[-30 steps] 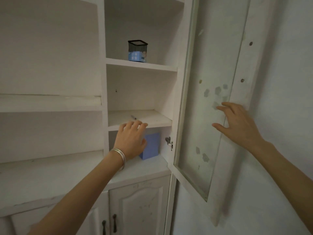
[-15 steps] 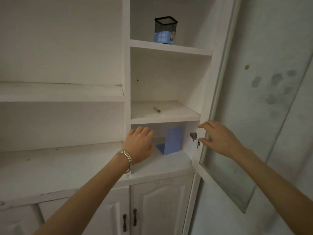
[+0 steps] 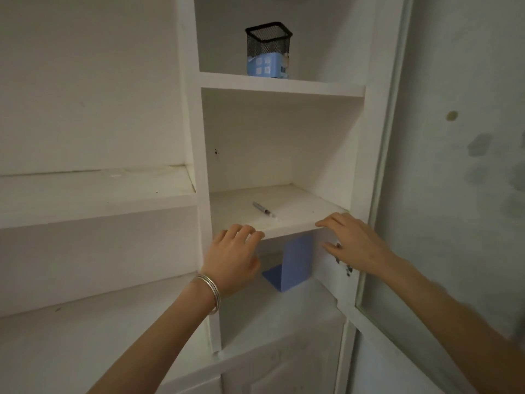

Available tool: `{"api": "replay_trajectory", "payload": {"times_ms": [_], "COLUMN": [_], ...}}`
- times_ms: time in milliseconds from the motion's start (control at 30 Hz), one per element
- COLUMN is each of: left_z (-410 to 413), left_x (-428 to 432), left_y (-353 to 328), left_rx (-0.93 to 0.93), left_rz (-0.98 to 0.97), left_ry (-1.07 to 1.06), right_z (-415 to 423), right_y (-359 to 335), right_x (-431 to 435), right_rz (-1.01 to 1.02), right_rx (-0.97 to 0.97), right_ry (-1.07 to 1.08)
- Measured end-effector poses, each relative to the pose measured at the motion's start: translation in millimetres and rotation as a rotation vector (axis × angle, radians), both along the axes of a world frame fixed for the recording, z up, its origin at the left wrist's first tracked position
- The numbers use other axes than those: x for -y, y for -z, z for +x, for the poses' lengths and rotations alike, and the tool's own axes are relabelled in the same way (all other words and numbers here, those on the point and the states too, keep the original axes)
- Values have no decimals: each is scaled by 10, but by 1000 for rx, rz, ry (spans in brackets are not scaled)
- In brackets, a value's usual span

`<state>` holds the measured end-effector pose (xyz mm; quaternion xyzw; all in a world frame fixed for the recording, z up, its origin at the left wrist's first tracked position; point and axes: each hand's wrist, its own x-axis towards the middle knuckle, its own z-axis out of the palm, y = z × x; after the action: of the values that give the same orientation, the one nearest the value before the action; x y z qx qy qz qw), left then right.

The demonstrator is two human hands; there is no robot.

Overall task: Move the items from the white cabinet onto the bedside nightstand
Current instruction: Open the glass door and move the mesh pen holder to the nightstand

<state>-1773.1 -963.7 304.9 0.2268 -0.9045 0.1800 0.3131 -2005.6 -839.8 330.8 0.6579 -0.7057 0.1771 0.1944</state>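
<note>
The white cabinet (image 3: 284, 86) stands open in front of me. A black mesh pen holder (image 3: 268, 49) with a blue box inside sits on the upper shelf. A grey pen (image 3: 263, 209) lies on the middle shelf. A blue bookend (image 3: 289, 265) stands on the lowest shelf. My left hand (image 3: 231, 260), with bangles at the wrist, hovers before the middle shelf's front edge, fingers loosely bent and holding nothing. My right hand (image 3: 352, 244) reaches toward the right end of that shelf edge, fingers spread, also holding nothing. The nightstand is out of view.
The glass cabinet door (image 3: 454, 194) hangs open at the right, close beside my right forearm. Long white shelves (image 3: 93, 194) run to the left. Lower cabinet doors (image 3: 270, 373) are closed below.
My right hand has left the glass door and moved left to the middle shelf's right end. My left hand has risen slightly. The view has moved closer to the shelves.
</note>
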Motion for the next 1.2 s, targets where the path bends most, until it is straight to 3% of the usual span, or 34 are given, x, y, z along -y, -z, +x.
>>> {"api": "replay_trajectory", "payload": {"times_ms": [167, 433, 600, 833, 1033, 1200], "left_z": [-212, -520, -621, -679, -635, -590], "left_x": [137, 180, 261, 484, 506, 474], "left_y": [-416, -1752, -2433, -2580, -2631, -2655], "left_rx": [-54, -268, -374, -309, -306, -351], "left_rz": [-84, -305, -340, -213, -198, -168], "left_ry": [46, 13, -46, -196, -268, -281], "right_z": [-175, -261, -295, -339, -273, -196], "right_y": [-447, -1719, -2452, -3099, -3245, -3359], "right_x": [172, 460, 722, 1196, 1515, 1538], "right_rz": [-95, -336, -476, -490, -358, -397], "right_rx": [-60, -85, -90, -76, -133, -37], "right_ry": [-47, -175, -265, -289, -284, -288]}}
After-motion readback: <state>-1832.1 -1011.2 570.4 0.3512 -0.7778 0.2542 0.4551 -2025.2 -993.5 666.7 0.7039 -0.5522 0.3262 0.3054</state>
